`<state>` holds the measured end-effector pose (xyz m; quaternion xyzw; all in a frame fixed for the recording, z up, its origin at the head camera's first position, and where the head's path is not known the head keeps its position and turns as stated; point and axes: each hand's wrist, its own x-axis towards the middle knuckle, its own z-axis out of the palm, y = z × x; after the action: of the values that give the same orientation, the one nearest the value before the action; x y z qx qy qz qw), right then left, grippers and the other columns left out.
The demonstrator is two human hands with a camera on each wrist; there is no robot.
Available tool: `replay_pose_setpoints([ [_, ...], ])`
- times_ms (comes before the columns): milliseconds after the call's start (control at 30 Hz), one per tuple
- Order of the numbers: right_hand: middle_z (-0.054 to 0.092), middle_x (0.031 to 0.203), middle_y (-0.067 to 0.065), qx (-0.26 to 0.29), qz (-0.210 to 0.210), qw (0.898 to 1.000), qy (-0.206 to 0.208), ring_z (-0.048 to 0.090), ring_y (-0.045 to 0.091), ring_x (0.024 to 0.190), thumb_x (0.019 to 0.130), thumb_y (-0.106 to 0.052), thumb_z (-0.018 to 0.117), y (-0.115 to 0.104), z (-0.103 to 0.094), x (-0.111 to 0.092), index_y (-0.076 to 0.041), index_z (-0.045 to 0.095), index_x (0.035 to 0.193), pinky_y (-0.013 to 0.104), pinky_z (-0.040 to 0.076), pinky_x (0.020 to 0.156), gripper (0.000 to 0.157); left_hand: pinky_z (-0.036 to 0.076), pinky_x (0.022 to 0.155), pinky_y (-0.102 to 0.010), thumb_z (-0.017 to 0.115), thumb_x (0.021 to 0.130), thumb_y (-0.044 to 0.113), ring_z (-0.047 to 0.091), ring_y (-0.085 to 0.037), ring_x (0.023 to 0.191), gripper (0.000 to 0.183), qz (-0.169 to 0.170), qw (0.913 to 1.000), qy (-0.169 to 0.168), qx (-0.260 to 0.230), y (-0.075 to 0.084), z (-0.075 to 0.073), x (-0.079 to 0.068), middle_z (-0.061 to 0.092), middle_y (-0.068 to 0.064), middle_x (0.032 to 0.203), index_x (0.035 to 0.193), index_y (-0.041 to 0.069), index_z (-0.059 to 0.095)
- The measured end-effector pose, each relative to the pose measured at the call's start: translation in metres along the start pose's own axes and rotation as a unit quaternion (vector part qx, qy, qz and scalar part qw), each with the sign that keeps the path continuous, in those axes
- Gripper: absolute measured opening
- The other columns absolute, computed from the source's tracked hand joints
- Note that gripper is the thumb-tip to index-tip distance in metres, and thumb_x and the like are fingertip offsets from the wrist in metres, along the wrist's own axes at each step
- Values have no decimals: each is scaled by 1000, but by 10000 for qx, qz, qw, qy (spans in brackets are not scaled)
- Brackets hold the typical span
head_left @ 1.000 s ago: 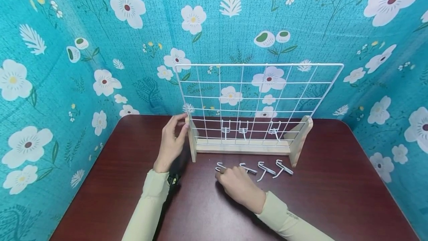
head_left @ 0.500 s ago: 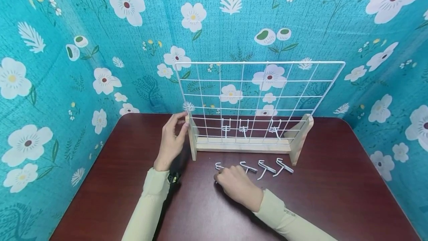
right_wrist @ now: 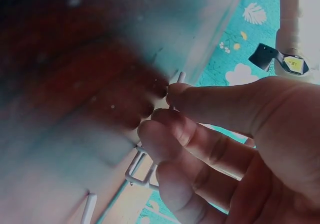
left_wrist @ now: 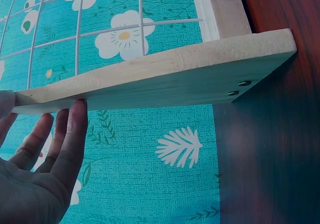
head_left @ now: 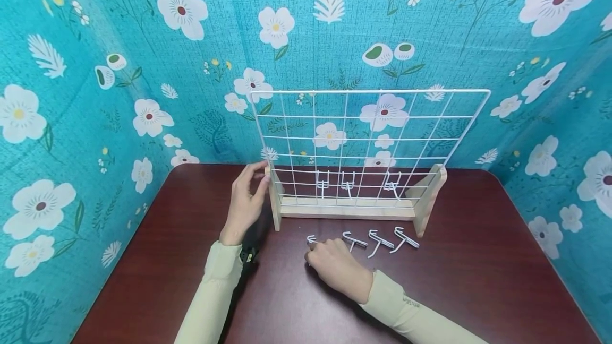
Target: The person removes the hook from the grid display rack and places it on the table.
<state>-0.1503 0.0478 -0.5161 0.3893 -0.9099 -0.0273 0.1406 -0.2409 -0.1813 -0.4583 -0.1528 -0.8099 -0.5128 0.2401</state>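
A white wire grid rack (head_left: 344, 138) with pale wooden end supports stands on the table. My left hand (head_left: 246, 203) holds the upper part of its left wooden support (left_wrist: 165, 66), thumb at the front edge and fingertips on the outer face. My right hand (head_left: 338, 269) is low over the table before the rack. Its thumb and index finger pinch the thin rod of a white wire hook (right_wrist: 180, 76), as the right wrist view shows. The bent end of that hook (head_left: 312, 239) sticks out past the fingers in the head view; the palm hides the rest.
Three more wire hooks lie right of my right hand: a near one (head_left: 355, 240), a middle one (head_left: 380, 242) and a far one (head_left: 405, 239). Three others hang low on the grid, one at its right (head_left: 392, 185). Flowered turquoise cloth (head_left: 306, 41) surrounds the dark red table (head_left: 478, 259).
My right hand has shifted slightly left, and less of the hook shows beyond its fingers. The left hand and the rack have stayed in place.
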Motion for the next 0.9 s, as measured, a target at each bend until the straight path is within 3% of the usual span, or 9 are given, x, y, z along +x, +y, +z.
replay_pose_setpoints([
  [200, 69, 69, -8, -4, 8, 10000, 14, 51, 9, 46, 80, -6, 81, -1, -1, 0, -22, 75, 73, 28, 37, 37, 18, 65, 72, -44, 63, 102, 1, 71, -35, 101, 29, 50, 10000, -27, 21, 23, -4, -1, 68, -24, 122, 130, -7, 64],
  [333, 70, 69, -8, -13, -6, 10000, 31, 50, 9, 45, 79, -5, 80, -1, -2, -1, -21, 74, 73, 28, 35, 37, 19, 65, 72, -49, 63, 102, 1, 71, -35, 100, 29, 75, 10000, -32, 20, 33, -6, -2, 68, -24, 122, 130, -7, 63],
  [500, 68, 67, -8, 121, -45, 9998, 122, 48, 11, 44, 78, -4, 79, 1, -3, -2, -21, 71, 70, 27, 33, 37, 20, 64, 72, -54, 63, 102, 1, 71, -35, 100, 29, 8, 10000, -36, -54, 33, -5, -2, 68, -25, 121, 130, -7, 64],
  [667, 63, 62, -7, 336, -34, 9987, 380, 49, 12, 44, 86, -17, 79, 6, -9, -2, -20, 66, 69, 27, 31, 37, 21, 64, 71, -53, 63, 102, 1, 71, -35, 100, 29, 45, 10000, -7, -32, 31, -5, -1, 68, -25, 122, 129, -7, 64],
  [900, 63, 69, -8, 445, -179, 9947, 912, 50, 10, 45, 87, -25, 80, 13, -19, -2, -21, 67, 76, 25, 31, 38, 18, 64, 71, -34, 63, 102, 1, 71, -34, 100, 29, 61, 10000, -7, 28, 30, -5, -2, 68, -23, 123, 130, -6, 64],
])
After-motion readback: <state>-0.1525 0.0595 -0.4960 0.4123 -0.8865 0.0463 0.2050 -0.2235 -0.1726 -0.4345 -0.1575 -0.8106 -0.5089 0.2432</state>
